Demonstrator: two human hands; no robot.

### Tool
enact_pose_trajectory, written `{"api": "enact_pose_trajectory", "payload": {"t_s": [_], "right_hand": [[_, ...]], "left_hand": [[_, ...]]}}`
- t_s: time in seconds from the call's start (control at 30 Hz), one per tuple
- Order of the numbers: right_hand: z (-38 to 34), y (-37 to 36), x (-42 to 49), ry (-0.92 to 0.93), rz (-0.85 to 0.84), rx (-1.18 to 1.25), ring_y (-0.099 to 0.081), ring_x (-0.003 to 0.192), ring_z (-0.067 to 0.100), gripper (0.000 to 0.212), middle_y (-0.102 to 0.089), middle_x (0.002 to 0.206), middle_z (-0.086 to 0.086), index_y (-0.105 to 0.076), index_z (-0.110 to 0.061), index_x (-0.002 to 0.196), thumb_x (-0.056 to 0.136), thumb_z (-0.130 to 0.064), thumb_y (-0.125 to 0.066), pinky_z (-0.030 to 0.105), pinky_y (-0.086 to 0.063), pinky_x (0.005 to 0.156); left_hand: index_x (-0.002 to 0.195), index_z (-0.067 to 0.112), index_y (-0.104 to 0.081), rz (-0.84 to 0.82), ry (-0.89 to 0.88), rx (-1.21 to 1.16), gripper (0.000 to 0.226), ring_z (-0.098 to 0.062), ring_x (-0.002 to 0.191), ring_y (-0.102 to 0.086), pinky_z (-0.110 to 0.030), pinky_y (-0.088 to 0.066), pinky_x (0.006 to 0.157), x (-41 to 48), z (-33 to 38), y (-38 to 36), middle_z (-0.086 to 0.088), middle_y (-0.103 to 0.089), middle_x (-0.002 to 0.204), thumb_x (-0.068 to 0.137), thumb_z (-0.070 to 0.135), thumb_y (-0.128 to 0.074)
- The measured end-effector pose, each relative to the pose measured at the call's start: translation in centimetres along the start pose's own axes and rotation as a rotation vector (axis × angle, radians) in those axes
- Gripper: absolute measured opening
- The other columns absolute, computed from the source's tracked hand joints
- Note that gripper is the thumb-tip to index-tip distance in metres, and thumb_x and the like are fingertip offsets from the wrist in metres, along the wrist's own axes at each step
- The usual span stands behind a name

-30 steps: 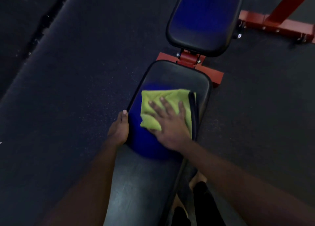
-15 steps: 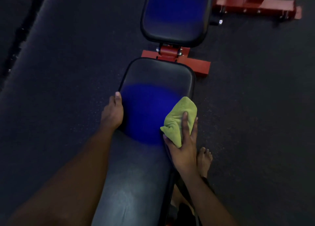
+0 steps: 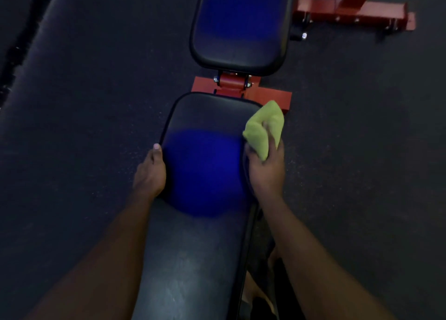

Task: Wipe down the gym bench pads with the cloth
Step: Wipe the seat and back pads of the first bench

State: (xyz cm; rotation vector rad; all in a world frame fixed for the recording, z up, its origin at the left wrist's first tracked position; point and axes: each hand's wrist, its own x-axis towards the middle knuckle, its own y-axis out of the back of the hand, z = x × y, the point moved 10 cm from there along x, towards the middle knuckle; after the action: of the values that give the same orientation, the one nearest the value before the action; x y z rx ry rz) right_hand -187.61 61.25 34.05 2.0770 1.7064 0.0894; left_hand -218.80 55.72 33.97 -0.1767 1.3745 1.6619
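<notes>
Right hand (image 3: pixel 266 170) gripping the bunched cloth (image 3: pixel 264 126) against the near pad (image 3: pixel 205 247), right edge

Cloth, lying flat on the pad top a second ago, is now riding wadded along the side toward the far corner, fingers curling round it; top probably done, far pad (image 3: pixel 241 25) likely waiting. Left hand (image 3: pixel 149 172) is bracing the left edge, thumb straight, fingers hidden. Cloth: soft yellow-green pile. Pads: smooth black vinyl, rounded corners. Frame (image 3: pixel 241 88): red painted steel
</notes>
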Motion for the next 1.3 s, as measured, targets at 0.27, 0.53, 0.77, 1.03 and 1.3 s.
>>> {"api": "enact_pose_trajectory", "payload": {"t_s": [0.27, 0.53, 0.77, 1.03, 1.3], "right_hand": [[0.7, -0.9, 2.6, 0.046, -0.117, 0.034, -0.036, 0.142, 0.014, 0.07, -0.024, 0.162, -0.006, -0.036, -0.058, 0.147, 0.093, -0.029, -0.071, 0.02, -0.037, 0.105], [-4.8, -6.8, 14.2, 0.151, -0.379, -0.662, -0.055, 0.121, 0.035, 0.058, -0.059, 0.131, 0.005, -0.058, -0.027, 0.134, 0.09, -0.063, -0.053, 0.049, -0.044, 0.098], [-12.3, -21.5, 10.9, 0.564, -0.64, -0.918, -0.049, 0.13, 0.03, 0.057, -0.054, 0.139, 0.002, -0.05, -0.033, 0.142, 0.093, -0.062, -0.047, 0.049, -0.034, 0.105], [-10.1, -12.7, 11.7, 0.554, -0.673, -0.764, -0.047, 0.132, 0.024, 0.06, -0.048, 0.149, -0.012, -0.032, -0.059, 0.146, 0.088, -0.07, -0.041, 0.054, -0.043, 0.1], [-12.4, -23.2, 11.2, 0.611, -0.921, -0.944, -0.051, 0.126, 0.029, 0.054, -0.058, 0.136, 0.002, -0.055, -0.028, 0.138, 0.095, -0.061, -0.051, 0.048, -0.038, 0.105]], "left_hand": [[0.15, 0.013, -0.033, 0.026, 0.076, -0.07, 0.078, -0.036, 0.138, -0.038, -0.055, -0.028, 0.112, 3.6, 2.9, 0.0, -0.019, -0.035, 0.152, 0.098, 0.066, -0.01], [0.128, 0.007, -0.052, 0.069, 0.004, 0.016, 0.072, -0.023, 0.099, -0.052, -0.043, -0.038, 0.089, 4.1, 3.2, -0.3, -0.017, -0.057, 0.123, 0.101, 0.058, -0.01], [0.116, 0.012, -0.057, 0.085, -0.093, 0.04, 0.063, -0.019, 0.097, -0.051, -0.04, -0.039, 0.09, 4.5, 3.4, -0.1, -0.01, -0.06, 0.115, 0.103, 0.052, -0.01], [0.103, 0.014, -0.061, 0.114, -0.067, 0.017, 0.064, -0.018, 0.086, -0.057, -0.039, -0.042, 0.082, 5.0, 3.0, 0.1, -0.004, -0.062, 0.094, 0.102, 0.054, -0.011], [0.077, 0.009, -0.06, 0.307, -0.012, -0.066, 0.057, -0.018, 0.067, -0.054, -0.036, -0.043, 0.072, 3.7, 2.2, 1.5, -0.004, -0.06, 0.074, 0.105, 0.042, -0.021]]}}
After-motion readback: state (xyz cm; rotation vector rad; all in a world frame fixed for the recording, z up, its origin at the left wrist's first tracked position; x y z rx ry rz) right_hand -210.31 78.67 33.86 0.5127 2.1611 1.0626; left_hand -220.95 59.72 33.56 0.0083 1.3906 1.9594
